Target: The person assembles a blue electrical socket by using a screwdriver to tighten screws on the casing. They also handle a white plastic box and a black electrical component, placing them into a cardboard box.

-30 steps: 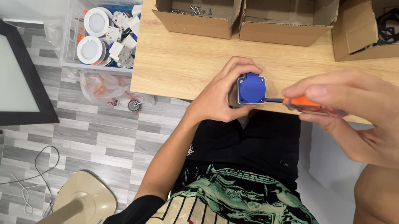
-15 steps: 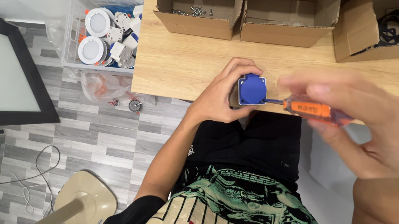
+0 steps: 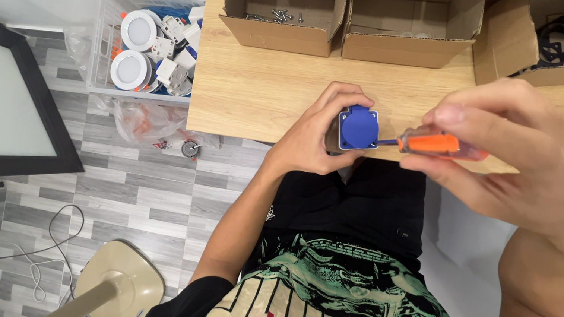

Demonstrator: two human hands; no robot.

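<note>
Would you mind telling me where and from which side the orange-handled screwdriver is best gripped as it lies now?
Grip the orange handle, coming from the right, as the right hand does. The screwdriver lies roughly level, its thin shaft pointing left into the blue socket part held by the left hand, so only the thick handle end is free and probably gives turning purchase.

The left hand [image 3: 316, 130] is curled closed, fingers wrapped around what it grips, forearm stretching back toward the body. The right hand [image 3: 524, 155] is raised closer, fingers and thumb pinched together, wrist bent.
</note>
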